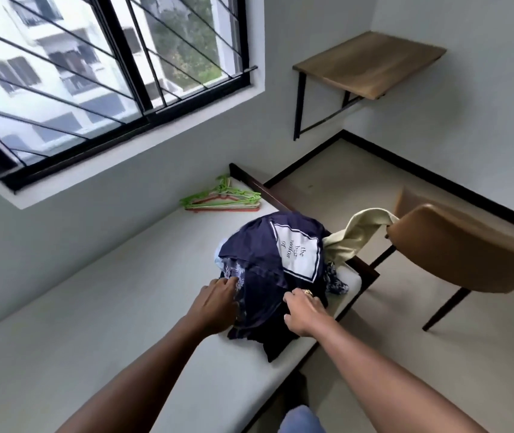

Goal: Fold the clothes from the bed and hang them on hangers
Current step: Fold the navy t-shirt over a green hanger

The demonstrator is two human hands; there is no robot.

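Note:
A heap of clothes lies on the white bed (99, 307). On top is a navy shirt (265, 254) with a white printed square. A patterned dark garment (233, 276) shows under its left edge. My left hand (218, 303) reaches to the heap's left side, its fingertips touching the patterned cloth. My right hand (305, 312), with a ring, grips a fold of the navy shirt at the near side. A stack of green and red hangers (224, 200) lies at the bed's far end. A cream garment (358, 232) hangs from the heap onto the chair.
A brown chair (468, 251) stands close to the bed's right side. A wooden wall-mounted desk (371, 64) is in the far corner. A barred window (93, 73) is above the bed on the left wall. Beige floor (358, 189) lies to the right.

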